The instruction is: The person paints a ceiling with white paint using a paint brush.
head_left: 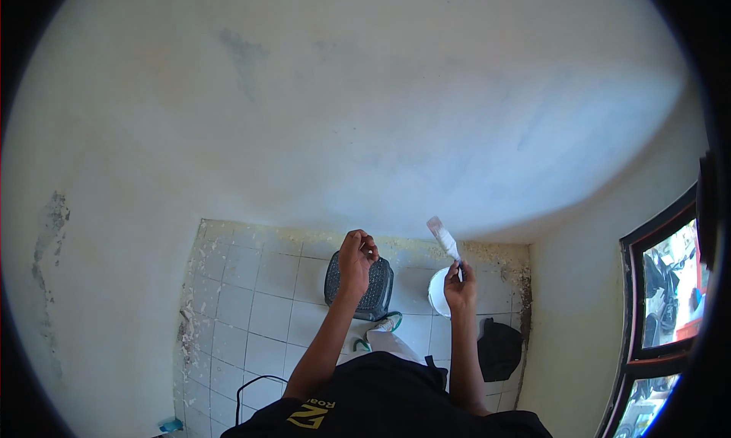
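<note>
My right hand [460, 287] grips a paintbrush [446, 242] by its handle. The brush points up and to the left, its pale, paint-smeared head in front of the wall [343, 133]. Below and beside that hand, a white bucket [438, 295] stands on the floor, partly hidden by the hand and forearm. My left hand [356, 257] is raised over a dark grey plastic stool [377, 292], its fingers curled in and nothing visible in them. Neither hand touches the wall.
White floor tiles [270, 293] have paint flecks along the edges. A black bag-like item [499, 350] lies right of the bucket. Near my feet is a white and green item [384, 333]. A dark-framed window [670, 282] is on the right wall; peeling paint [49, 240] marks the left.
</note>
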`<state>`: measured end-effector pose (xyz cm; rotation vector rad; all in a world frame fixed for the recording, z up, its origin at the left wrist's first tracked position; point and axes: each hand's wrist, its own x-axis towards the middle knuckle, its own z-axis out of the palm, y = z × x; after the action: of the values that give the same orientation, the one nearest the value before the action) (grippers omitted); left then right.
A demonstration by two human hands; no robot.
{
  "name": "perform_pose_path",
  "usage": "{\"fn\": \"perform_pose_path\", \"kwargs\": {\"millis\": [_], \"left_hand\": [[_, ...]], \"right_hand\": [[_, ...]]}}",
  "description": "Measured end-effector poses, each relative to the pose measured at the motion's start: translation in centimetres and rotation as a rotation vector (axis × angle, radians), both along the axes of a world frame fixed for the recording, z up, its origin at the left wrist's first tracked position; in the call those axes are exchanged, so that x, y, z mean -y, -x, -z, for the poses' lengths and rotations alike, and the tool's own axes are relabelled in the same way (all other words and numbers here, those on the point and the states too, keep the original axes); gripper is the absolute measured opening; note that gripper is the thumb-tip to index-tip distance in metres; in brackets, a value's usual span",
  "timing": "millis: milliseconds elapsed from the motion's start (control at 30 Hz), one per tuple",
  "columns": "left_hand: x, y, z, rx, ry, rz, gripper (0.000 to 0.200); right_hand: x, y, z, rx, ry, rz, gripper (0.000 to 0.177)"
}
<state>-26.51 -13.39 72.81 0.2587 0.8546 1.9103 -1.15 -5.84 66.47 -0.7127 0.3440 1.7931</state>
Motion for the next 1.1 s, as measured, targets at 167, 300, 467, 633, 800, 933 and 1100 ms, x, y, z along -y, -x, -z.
{"fn": "perform_pose_path", "kwargs": {"millis": [167, 300, 467, 633, 800, 933, 1100], "left_hand": [[5.3, -4.2, 1.9, 0.085, 0.048, -0.008, 0.016], [6.0, -7.8, 3.7, 0.097, 0.115, 0.000, 0.015], [5.1, -12.2, 5.6, 0.023, 0.203, 0.013, 0.015], [0.5, -16.1, 10.8, -0.010, 0.328, 0.038, 0.020], [-4.7, -19.8, 19.5, -0.092, 0.524, 0.097, 0.016], [-9.9, -22.6, 28.7, -0.222, 0.530, 0.202, 0.013], [-13.3, -24.5, 45.4, -0.336, 0.633, 0.356, 0.023]], "right_hand": [[5.9, -4.7, 1.9, 0.038, 0.017, -0.026, 0.016], [8.2, -8.5, 4.1, 0.099, 0.084, 0.017, 0.011], [8.2, -13.4, 9.4, 0.211, 0.068, 0.052, 0.009], [4.1, -15.7, 14.3, 0.632, 0.011, 0.051, 0.003], [-1.1, -18.0, 23.3, 0.978, 0.084, 0.006, 0.013], [-4.6, -20.9, 32.8, 1.124, -0.011, -0.077, 0.014], [-7.9, -22.9, 45.8, 1.422, -0.141, -0.385, 0.013]]}}
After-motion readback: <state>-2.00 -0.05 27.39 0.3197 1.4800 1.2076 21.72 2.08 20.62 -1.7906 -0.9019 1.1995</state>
